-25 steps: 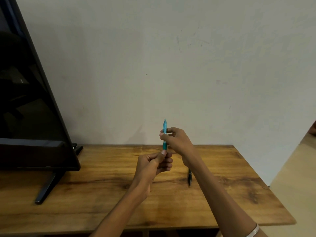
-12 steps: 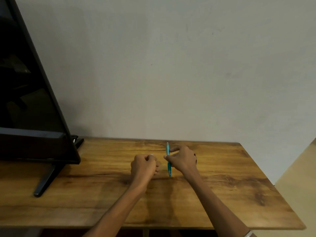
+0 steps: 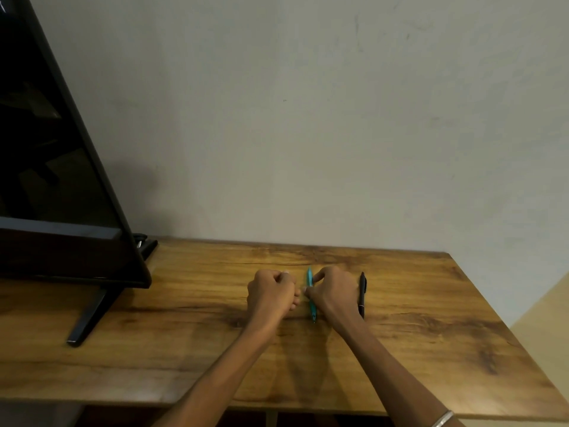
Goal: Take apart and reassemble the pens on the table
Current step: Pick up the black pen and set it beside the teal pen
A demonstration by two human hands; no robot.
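The teal pen [image 3: 310,291] lies on the wooden surface [image 3: 431,318] with its long axis running almost straight away from the person, tip toward the near edge and the other end toward the wall. The right hand [image 3: 334,295] sits directly over its middle, fingers [image 3: 318,274] curled around the barrel with the thumb side pressing it, so this hand has the pen in a light pinch right at the surface; whether the pen is fully resting or just lifted cannot be told. The left hand [image 3: 271,294] is a loose fist just beside the pen on its left, knuckles nearly touching the right hand's fingertips; its fingers are closed, and whether anything small sits inside cannot be seen. A black pen [image 3: 362,295] lies parallel to the teal one on the far side of the right hand, touching or nearly touching the back of that hand, and no fingers are on it. Both pens look whole. The right hand is plainly the nearer one to either pen, and a reach for the black pen would likely mean shifting sideways to the right, across the pens' long axis, rather than forward. A dark screen [image 3: 61,180] on its stand [image 3: 89,315] sits well apart to the left.
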